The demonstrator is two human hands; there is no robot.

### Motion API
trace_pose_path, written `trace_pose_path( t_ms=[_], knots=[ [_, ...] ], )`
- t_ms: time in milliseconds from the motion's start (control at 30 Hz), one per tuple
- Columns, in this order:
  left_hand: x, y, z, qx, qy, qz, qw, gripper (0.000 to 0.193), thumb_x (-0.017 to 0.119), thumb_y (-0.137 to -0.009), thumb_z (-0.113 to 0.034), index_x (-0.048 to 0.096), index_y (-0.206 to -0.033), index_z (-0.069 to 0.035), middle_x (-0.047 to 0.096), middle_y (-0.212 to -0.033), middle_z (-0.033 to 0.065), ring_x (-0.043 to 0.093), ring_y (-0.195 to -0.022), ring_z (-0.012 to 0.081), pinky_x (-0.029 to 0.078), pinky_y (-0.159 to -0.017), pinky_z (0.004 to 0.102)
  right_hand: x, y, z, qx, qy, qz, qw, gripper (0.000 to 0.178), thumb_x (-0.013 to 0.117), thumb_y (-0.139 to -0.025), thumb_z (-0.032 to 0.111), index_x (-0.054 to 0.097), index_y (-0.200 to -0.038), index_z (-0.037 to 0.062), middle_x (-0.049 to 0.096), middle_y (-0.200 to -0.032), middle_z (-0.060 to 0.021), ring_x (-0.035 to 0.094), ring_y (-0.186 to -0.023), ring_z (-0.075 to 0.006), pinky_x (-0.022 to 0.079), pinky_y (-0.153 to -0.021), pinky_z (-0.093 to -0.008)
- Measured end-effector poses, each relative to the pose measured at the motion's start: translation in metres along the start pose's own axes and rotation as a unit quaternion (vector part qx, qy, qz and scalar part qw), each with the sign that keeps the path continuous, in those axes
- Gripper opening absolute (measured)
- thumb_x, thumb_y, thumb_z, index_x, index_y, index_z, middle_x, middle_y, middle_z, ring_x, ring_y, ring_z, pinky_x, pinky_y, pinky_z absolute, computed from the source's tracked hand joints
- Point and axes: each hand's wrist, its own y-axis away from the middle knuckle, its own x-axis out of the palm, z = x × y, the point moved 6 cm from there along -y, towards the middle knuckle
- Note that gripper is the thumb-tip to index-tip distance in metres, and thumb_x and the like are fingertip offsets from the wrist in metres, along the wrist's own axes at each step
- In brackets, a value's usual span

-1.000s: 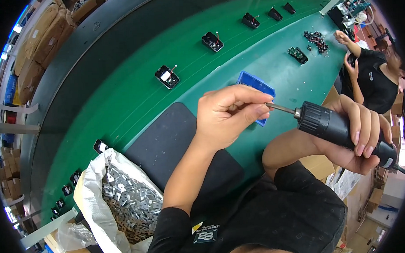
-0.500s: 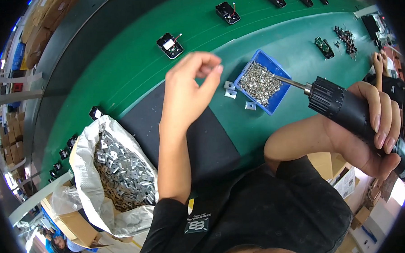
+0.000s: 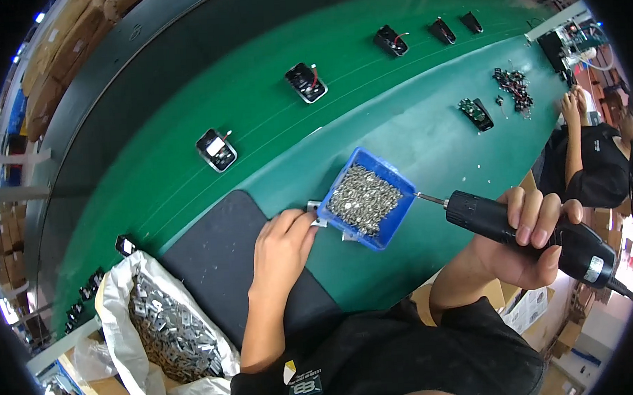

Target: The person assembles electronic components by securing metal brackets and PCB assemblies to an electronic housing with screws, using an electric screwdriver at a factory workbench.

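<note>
My left hand (image 3: 283, 245) is at the left side of a blue bin (image 3: 394, 226). Its fingers are pinched together at a small silver metal plate (image 3: 319, 222), and the fingertips partly cover it. Another metal plate (image 3: 348, 235) pokes out by the bin's lower edge. Small metal screws (image 3: 362, 199) fill much of the bin. My right hand (image 3: 527, 241) is wrapped round a black electric screwdriver (image 3: 480, 218). The screwdriver points left, and its bit tip is close to the bin's right rim.
A dark mat (image 3: 220, 251) lies left of the bin. Beyond it, black device housings (image 3: 218, 151) rest along the green belt. A white sack (image 3: 116, 305) of metal plates stands at lower left. Loose parts (image 3: 515, 90) lie near a co-worker (image 3: 601, 157) at right.
My left hand has come down from above the table to the metal plates beside the bin. The screwdriver has become more level. The whole view has shifted, and the housings appear further left.
</note>
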Motion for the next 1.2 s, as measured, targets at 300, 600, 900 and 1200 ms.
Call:
trace_pose_path(
  t_ms=[300,600,900,1200],
  knots=[
    [0.014,0.002,-0.021,-0.077,0.032,0.043,0.996,0.017,0.069,-0.076,-0.006,0.059,-0.089,-0.003,0.058,-0.094,0.0117,0.061,-0.081,0.0328,0.051,-0.068,0.0408,-0.021,0.009,-0.007,-0.024,0.064,-0.038,0.997,0.047,0.066,-0.08,0.017,0.041,-0.119,0.0103,0.052,-0.073,-0.0002,0.049,-0.06,-0.0113,0.038,-0.059,-0.0263],
    [0.013,-0.005,-0.013,-0.136,0.046,0.132,0.981,0.021,0.069,-0.075,-0.005,0.055,-0.09,0.0,0.057,-0.09,0.0158,0.061,-0.077,0.0371,0.052,-0.065,0.0431,-0.027,0.005,-0.017,-0.017,0.067,-0.045,0.997,0.047,0.069,-0.079,0.019,0.042,-0.117,0.0123,0.052,-0.072,0.0021,0.049,-0.057,-0.0098,0.037,-0.057,-0.0252],
    [0.003,-0.01,-0.01,-0.13,0.045,0.104,0.985,0.019,0.067,-0.075,-0.002,0.057,-0.092,-0.002,0.061,-0.082,0.0134,0.063,-0.074,0.0322,0.052,-0.063,0.039,-0.033,0.011,-0.033,0.001,0.099,-0.065,0.993,0.047,0.071,-0.078,0.021,0.044,-0.116,0.0125,0.05,-0.07,0.0041,0.047,-0.056,-0.0082,0.035,-0.056,-0.0234],
    [-0.044,-0.087,0.034,-0.15,0.102,-0.095,0.979,0.011,0.07,-0.078,-0.01,0.063,-0.081,-0.002,0.063,-0.073,0.0102,0.063,-0.064,0.0191,0.051,-0.06,0.031,-0.039,0.016,-0.034,0.012,0.065,-0.037,0.997,0.045,0.067,-0.073,0.017,0.048,-0.114,0.0095,0.047,-0.07,0.0025,0.044,-0.06,-0.0089,0.033,-0.063,-0.0259]
  ],
)
